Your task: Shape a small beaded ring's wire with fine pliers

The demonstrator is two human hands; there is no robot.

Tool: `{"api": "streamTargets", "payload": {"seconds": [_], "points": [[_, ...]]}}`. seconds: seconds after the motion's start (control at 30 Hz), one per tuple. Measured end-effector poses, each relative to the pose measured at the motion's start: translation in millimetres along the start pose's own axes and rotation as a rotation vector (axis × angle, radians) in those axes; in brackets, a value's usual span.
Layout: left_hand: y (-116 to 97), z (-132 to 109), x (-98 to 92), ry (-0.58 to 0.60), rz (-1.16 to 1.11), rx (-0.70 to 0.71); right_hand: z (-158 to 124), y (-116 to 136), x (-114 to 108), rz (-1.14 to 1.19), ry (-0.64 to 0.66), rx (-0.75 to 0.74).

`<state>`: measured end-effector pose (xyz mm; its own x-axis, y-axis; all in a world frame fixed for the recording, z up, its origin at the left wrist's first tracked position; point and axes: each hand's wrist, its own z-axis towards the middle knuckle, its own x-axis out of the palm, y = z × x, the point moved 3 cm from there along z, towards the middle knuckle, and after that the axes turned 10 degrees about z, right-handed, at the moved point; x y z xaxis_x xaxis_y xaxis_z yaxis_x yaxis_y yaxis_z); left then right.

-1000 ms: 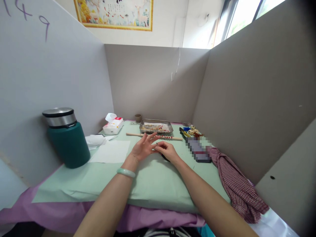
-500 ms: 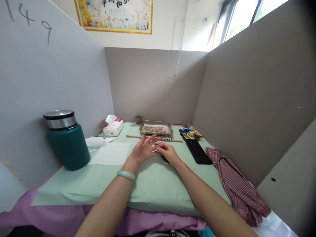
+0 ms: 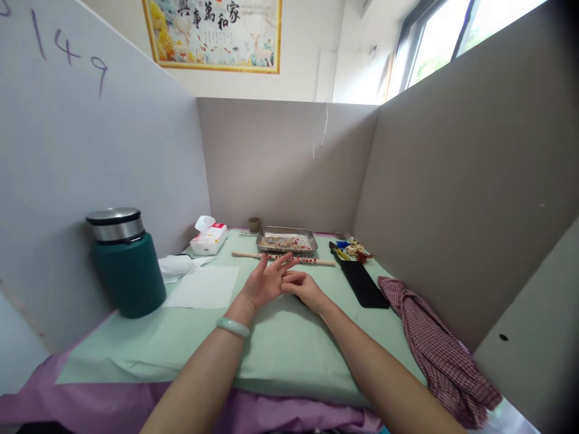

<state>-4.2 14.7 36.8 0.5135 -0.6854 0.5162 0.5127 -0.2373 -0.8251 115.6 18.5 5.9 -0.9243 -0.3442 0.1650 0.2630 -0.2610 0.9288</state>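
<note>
My left hand (image 3: 266, 283) is held palm up over the green cloth, its fingers stretched and spread; a pale green bangle (image 3: 232, 327) circles that wrist. Close against its fingers is my right hand (image 3: 304, 288), thumb and forefinger pinched together. Whatever the pinch holds is too small to make out. A dark thing, mostly hidden, shows just under the right hand. Behind both hands lies a wooden stick (image 3: 245, 255) with red beads along its middle. Farther back, a metal tray (image 3: 315, 242) contains many small red and gold beads.
At left stand a teal flask (image 3: 129, 274), white paper (image 3: 203, 287) and a tissue pack (image 3: 208, 238). A small brown cup (image 3: 254, 224) is at the back. On the right lie a black pad (image 3: 364, 284), pliers (image 3: 340, 252) and a checked cloth (image 3: 434, 343). Grey partitions enclose three sides.
The view has tilted slightly upward, so things appear lower. My right hand has closed in on the left hand's fingers, still pinching; the left hand stays spread.
</note>
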Motion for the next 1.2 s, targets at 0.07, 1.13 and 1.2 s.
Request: {"api": "streamTargets", "payload": {"seconds": [0.07, 1.13, 1.2], "points": [[-1.6, -0.2, 2.0, -0.015, -0.016, 0.013, 0.7, 0.3, 1.8, 0.022, 0.019, 0.000], [-6.0, -3.1, 5.8, 0.108, -0.185, -0.023, 6.1, -10.6, -5.5, 0.286, 0.079, 0.067], [-6.3, -3.2, 5.5, 0.119, -0.183, -0.014, 6.8, -11.7, -7.5, 0.289, 0.044, 0.065]]}}
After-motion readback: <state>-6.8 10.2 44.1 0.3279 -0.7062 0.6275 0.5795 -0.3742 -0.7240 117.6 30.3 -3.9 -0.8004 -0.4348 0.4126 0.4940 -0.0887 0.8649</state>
